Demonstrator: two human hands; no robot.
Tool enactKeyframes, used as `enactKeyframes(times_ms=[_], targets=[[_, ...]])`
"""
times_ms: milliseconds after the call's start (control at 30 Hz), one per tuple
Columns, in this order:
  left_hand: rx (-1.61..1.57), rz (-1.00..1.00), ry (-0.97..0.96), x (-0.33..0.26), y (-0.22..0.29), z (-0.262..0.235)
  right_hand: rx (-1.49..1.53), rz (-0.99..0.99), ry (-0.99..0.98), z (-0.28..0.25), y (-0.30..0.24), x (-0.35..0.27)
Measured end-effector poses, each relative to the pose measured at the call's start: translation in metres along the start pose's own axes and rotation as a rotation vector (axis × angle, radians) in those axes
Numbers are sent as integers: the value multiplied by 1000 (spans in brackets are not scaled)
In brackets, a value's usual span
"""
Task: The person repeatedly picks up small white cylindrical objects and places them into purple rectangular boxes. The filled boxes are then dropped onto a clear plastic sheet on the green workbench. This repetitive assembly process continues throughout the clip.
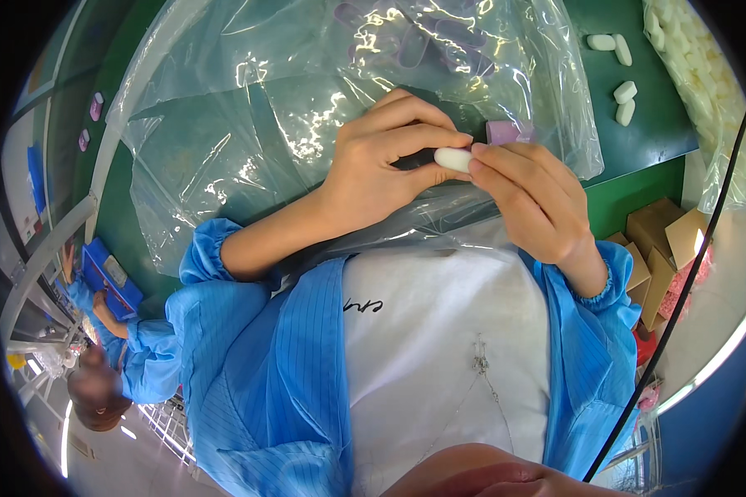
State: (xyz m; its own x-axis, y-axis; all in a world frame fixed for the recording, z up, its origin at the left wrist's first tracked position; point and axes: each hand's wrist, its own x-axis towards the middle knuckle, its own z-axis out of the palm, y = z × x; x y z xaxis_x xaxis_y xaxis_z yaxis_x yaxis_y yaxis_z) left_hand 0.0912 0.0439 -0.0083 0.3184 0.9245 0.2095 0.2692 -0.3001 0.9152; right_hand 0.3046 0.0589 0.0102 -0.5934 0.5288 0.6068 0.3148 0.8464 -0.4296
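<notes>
Annotator: Hands meet over the clear plastic bag (249, 141) on the green table (638, 141). Left hand (381, 166) pinches a small white capsule piece (453, 159), right hand (526, 195) grips its other end.

Checker: Nearby?

Annotator: Lilac piece (502, 131) just behind, possibly inside the bag. More white pieces (623, 91) upper right.

A green surface (638, 157) fills the upper frame. A large clear plastic bag (249, 108) lies across its middle, four small white oblong pieces (620, 79) at upper right, a bag of white pieces (704, 74) beside them.
</notes>
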Motion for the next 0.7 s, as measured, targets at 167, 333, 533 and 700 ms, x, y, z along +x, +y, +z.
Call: enactKeyframes(times_ms=[167,333,533,700], targets=[[-7,5,-9,-6,-5,-15,-57,-60,-25,16,-4,11],[-3,15,1,-10,-9,-25,-35,-207,-128,17,4,20],[31,26,10,-10,-9,-25,13,-150,-104,25,4,20],[53,27,-15,-11,-8,-27,19,-171,-77,26,8,16]])
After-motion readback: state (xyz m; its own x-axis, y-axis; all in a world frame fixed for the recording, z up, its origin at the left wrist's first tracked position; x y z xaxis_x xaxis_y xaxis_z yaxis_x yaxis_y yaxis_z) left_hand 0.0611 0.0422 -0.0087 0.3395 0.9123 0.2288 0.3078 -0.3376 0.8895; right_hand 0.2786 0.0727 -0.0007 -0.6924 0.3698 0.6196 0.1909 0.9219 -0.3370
